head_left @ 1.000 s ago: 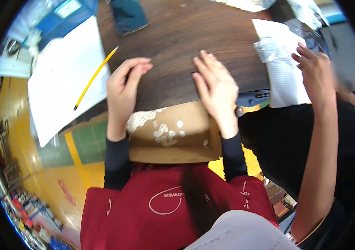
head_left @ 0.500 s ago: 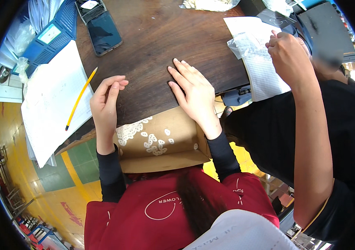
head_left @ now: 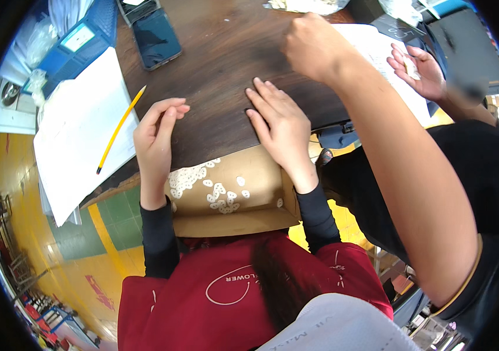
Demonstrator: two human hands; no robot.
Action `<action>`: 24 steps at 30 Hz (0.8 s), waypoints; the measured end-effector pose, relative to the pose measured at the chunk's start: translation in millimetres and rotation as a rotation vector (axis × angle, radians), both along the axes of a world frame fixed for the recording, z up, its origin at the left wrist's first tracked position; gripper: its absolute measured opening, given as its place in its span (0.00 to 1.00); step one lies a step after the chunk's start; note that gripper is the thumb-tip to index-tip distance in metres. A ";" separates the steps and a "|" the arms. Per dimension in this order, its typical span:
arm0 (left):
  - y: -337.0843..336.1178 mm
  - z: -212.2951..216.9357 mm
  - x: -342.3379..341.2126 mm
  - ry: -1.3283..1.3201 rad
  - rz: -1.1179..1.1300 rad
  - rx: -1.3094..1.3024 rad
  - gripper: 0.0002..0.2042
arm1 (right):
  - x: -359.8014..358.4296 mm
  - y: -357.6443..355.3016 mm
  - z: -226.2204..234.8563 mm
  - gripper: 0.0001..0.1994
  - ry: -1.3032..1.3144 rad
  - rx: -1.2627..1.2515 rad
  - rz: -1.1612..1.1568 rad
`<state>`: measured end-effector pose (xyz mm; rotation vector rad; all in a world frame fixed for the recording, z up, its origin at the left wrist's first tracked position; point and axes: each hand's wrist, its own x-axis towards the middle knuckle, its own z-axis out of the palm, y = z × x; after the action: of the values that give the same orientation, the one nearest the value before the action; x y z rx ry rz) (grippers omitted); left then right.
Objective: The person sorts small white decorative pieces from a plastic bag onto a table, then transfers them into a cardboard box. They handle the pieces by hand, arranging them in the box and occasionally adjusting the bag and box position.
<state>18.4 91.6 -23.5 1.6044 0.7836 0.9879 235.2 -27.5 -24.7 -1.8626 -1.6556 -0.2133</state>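
Observation:
My right hand (head_left: 281,124) lies palm down on the dark wooden table (head_left: 214,64), fingers stretched out and holding nothing. To its left, my left hand (head_left: 157,128) rests on its side at the table edge; the fingers curve loosely, the thumb is apart from the palm, and nothing shows in it. Between my forearms, an open cardboard box (head_left: 261,169) sits against the table edge. Small flat white oval pieces (head_left: 185,180) with tiny holes are heaped at its left end, with several scattered on the bottom.
A co-worker's forearm (head_left: 396,134) reaches across from the right; their other hand (head_left: 428,76) holds small white pieces, palm up. Left are a yellow pencil (head_left: 119,131) on paper sheets (head_left: 80,128), a blue file holder (head_left: 88,44) and a phone (head_left: 155,40). A notebook (head_left: 372,44) lies at right.
The co-worker's near hand has swung left over the table, uncovering their other palm with white pieces. My hands keep their pose; the whole view has shifted slightly.

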 end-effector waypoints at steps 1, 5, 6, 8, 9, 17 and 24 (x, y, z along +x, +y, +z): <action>-0.1 0.8 -0.1 0.006 0.009 -0.003 0.10 | -0.2 0.5 0.6 0.16 -0.010 -0.010 -0.011; -0.9 2.9 1.0 -0.026 0.010 0.007 0.10 | -0.9 2.5 -2.8 0.16 -0.012 0.033 0.001; -0.8 3.4 0.9 -0.024 0.007 0.005 0.10 | -1.8 0.6 -4.1 0.16 -0.023 0.029 0.003; -0.4 4.4 1.0 -0.036 -0.002 -0.003 0.10 | 0.2 -1.4 -5.0 0.17 -0.013 -0.010 -0.012; -0.1 5.1 1.0 -0.034 -0.003 -0.005 0.10 | 3.7 -0.3 -3.7 0.20 0.027 -0.039 0.007; 3.0 10.1 2.1 -0.127 0.017 -0.067 0.10 | 45.5 94.5 13.1 0.34 0.120 -0.213 0.151; 4.6 4.6 0.1 -0.253 0.061 -0.053 0.10 | -45.1 7.3 12.5 0.35 0.093 -0.394 0.617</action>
<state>18.5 96.2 -18.9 1.3834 0.6816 1.1779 190.1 -20.2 -12.2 -1.4847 -2.2252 0.4798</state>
